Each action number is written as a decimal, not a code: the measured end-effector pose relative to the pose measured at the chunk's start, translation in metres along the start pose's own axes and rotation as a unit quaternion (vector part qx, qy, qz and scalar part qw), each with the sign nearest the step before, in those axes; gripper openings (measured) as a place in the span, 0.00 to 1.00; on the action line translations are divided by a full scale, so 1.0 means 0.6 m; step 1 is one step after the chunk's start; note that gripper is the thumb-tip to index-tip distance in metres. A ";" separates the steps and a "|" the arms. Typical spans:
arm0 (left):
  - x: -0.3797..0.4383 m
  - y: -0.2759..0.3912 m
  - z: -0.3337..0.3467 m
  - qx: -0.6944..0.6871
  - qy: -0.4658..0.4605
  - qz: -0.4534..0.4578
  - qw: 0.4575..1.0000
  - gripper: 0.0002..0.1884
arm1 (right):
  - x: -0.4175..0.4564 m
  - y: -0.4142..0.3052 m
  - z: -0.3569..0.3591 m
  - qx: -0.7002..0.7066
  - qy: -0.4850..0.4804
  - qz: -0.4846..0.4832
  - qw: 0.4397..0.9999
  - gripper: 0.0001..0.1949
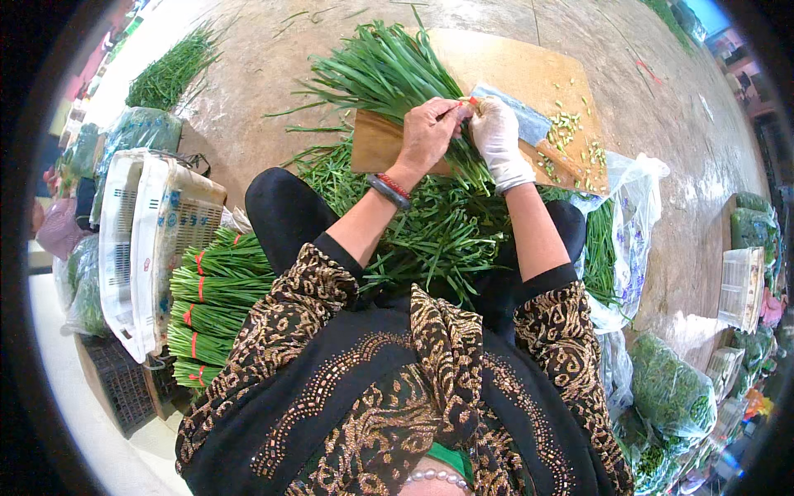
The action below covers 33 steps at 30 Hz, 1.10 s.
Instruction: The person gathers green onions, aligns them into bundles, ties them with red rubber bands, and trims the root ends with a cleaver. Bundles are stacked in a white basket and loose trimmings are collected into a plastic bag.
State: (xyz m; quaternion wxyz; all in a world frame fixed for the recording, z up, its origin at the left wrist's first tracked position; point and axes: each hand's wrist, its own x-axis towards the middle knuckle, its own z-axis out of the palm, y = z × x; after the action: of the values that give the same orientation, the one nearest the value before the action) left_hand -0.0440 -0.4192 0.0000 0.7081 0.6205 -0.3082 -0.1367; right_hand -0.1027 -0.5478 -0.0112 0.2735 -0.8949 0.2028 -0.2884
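Observation:
A bunch of long green leafy stalks, which look like garlic chives (pixel 388 71), lies over a wooden board (pixel 508 53). My bare left hand (pixel 431 133) and my right hand (pixel 498 139), in a white glove, meet over the bunch. A bit of red tie shows between their fingertips, pinched by both hands. The cut stalk ends point down below my right hand. Beside that hand, a cleaver (pixel 518 115) with a wooden handle rests on the board among small cut stalk pieces (pixel 566 130). Loose green leaves (pixel 434 248) are heaped between my knees.
Bunches with red ties (pixel 208 310) are stacked at left, beside white plastic crates (pixel 164 204). At right lie a plastic bag (pixel 636 229) with greens and several filled bags (pixel 673 384). More greens (pixel 173 68) lie on the floor at upper left.

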 end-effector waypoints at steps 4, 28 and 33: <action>-0.015 0.014 0.000 0.159 0.015 0.127 0.979 0.07 | -0.013 -0.001 0.014 -0.025 0.074 -0.041 0.996 0.07; 0.056 -0.042 0.027 -0.025 0.052 -0.053 0.997 0.09 | 0.010 0.025 0.024 0.200 0.118 0.057 0.971 0.06; 0.059 -0.041 0.035 -0.072 0.060 -0.069 0.993 0.09 | 0.001 0.036 0.026 0.348 0.126 0.090 0.925 0.06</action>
State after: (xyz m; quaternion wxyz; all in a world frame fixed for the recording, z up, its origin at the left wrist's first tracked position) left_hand -0.0247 -0.4611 -0.0135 0.7568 0.5948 -0.2109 -0.1701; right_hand -0.0969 -0.5591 -0.0345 0.5647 -0.6775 0.2019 -0.4257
